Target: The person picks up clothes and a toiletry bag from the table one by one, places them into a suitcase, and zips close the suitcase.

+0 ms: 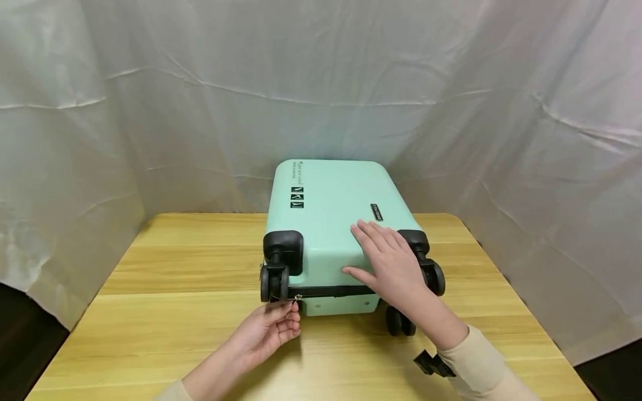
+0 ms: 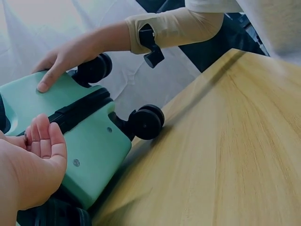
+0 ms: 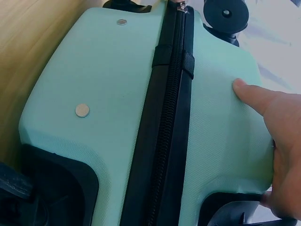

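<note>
A mint-green hard-shell suitcase (image 1: 336,223) lies flat, its wheeled end towards me. At the left of that end, my left hand (image 1: 263,337) pinches a small metal zipper pull (image 1: 298,297) between thumb and fingers. In the right wrist view, the closed teeth of the black zipper (image 3: 165,117) run along the end, with the metal slider (image 3: 181,6) at the top. My right hand (image 1: 393,264) rests on the upper shell near the right corner, its fingers straight and spread. The left wrist view shows the right hand's thumb against the shell's rounded edge.
Black caster wheels (image 1: 433,277) stick out at the suitcase's corners. Beneath is a wooden table (image 1: 180,317), with its surface on both sides of the case. Grey-white cloth (image 1: 321,83) hangs behind and around. A black strap (image 1: 434,365) sits at the right wrist.
</note>
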`<state>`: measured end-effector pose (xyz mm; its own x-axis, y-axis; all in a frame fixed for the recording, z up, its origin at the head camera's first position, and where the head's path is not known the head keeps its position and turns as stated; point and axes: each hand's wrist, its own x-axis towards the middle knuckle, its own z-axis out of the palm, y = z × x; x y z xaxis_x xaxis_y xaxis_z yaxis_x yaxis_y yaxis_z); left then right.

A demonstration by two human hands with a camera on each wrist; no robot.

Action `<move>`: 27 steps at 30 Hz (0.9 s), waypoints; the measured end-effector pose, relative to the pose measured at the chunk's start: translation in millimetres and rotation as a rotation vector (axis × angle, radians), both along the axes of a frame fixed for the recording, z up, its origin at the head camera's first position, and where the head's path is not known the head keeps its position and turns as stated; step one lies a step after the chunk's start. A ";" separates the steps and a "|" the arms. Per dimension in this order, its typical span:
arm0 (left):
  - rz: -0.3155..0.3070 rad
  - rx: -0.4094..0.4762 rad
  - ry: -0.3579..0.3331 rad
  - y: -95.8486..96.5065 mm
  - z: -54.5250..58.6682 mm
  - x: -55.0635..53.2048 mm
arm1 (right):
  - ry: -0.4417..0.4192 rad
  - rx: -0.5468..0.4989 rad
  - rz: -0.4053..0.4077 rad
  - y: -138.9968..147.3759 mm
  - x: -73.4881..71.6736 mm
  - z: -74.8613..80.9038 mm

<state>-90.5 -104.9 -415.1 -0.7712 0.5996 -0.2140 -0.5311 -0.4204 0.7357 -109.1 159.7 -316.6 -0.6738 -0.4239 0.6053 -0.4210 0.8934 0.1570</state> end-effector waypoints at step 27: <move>0.058 0.094 -0.055 -46.3 0.8 -5.8 | -0.024 -0.012 0.006 1.6 1.1 0.8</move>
<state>-96.3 -151.1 -414.2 -0.7935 0.5741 -0.2017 -0.5425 -0.5173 0.6618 -108.0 161.3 -315.8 -0.6856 -0.4204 0.5944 -0.4297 0.8927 0.1358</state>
